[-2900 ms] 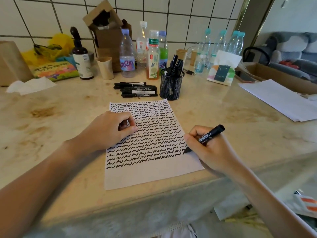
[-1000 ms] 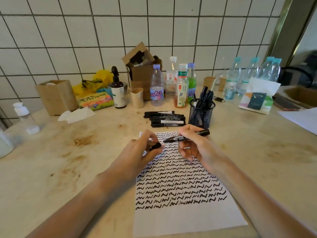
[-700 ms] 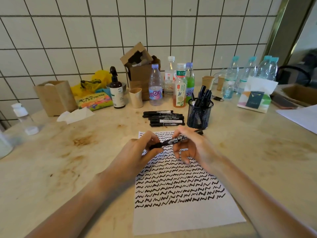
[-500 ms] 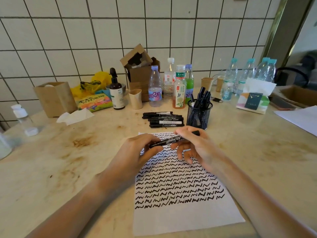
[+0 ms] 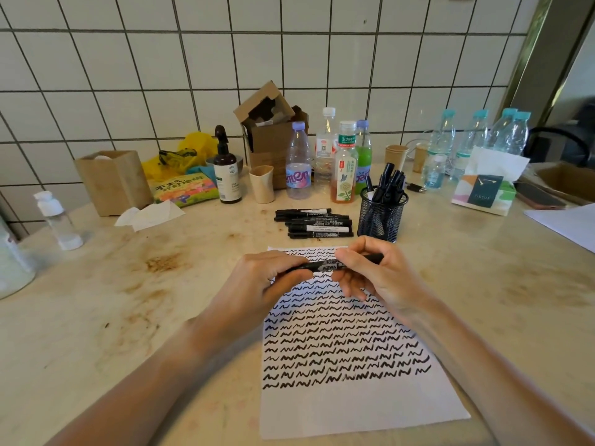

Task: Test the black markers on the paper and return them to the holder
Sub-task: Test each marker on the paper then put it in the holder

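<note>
A black marker [image 5: 325,266] lies level between both hands above the top of the paper [image 5: 347,410]. My left hand [image 5: 257,284] pinches its capped left end. My right hand [image 5: 376,275] grips the barrel, and the marker's right end sticks out past the fingers. The white sheet is covered with rows of black squiggles; its lower part is blank. Behind the hands stands a black mesh holder [image 5: 381,217] with several markers in it. A row of several loose black markers [image 5: 317,223] lies on the counter left of the holder.
Along the tiled wall stand several bottles [image 5: 344,169], a cardboard box [image 5: 273,136], a dark pump bottle [image 5: 227,172], paper cups and a tissue pack [image 5: 486,193]. A brown box [image 5: 112,181] and crumpled tissue sit at left. Another white sheet [image 5: 570,223] lies at the far right.
The cap in my left hand has gone onto the marker's tip, and both hands have closed together on the marker. Earlier my right hand was drawing a line at the sheet's right edge.
</note>
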